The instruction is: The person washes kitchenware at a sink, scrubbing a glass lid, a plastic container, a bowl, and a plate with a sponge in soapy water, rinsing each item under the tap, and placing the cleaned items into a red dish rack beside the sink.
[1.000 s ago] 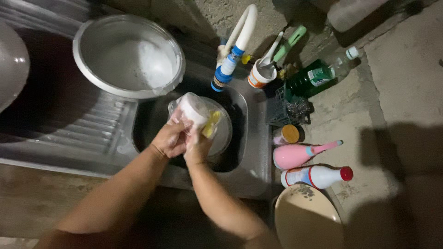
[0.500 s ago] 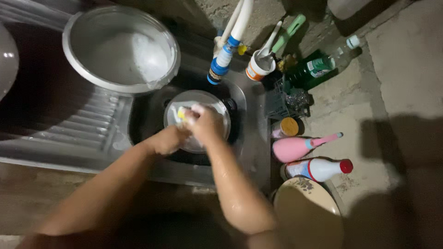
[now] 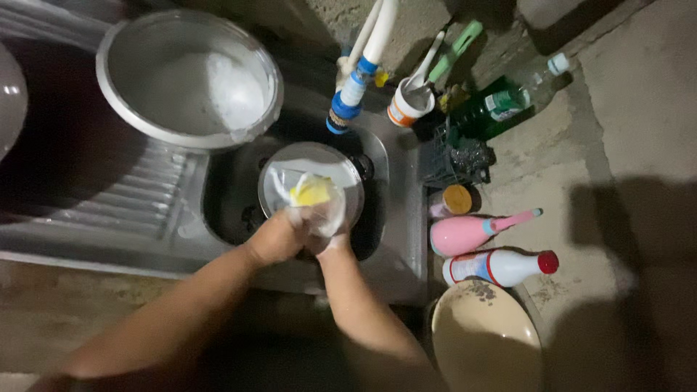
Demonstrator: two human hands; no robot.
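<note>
Head view, centre frame: left hand point(image 3: 274, 238) grips a clear soapy container point(image 3: 323, 210) over the sink point(image 3: 396, 239), while right hand point(image 3: 328, 236) closes on a yellow sponge point(image 3: 312, 193) inside it. Scrubbing seems underway; rinsing likely calls for the tap point(image 3: 353, 87) above. Pink bottle point(image 3: 461, 234) and white red-capped bottle point(image 3: 497, 266) lie lower right.

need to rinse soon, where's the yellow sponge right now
In the head view the sponge is mid-frame over the sink, inside a clear cup held by both hands, just below the tap.
</note>
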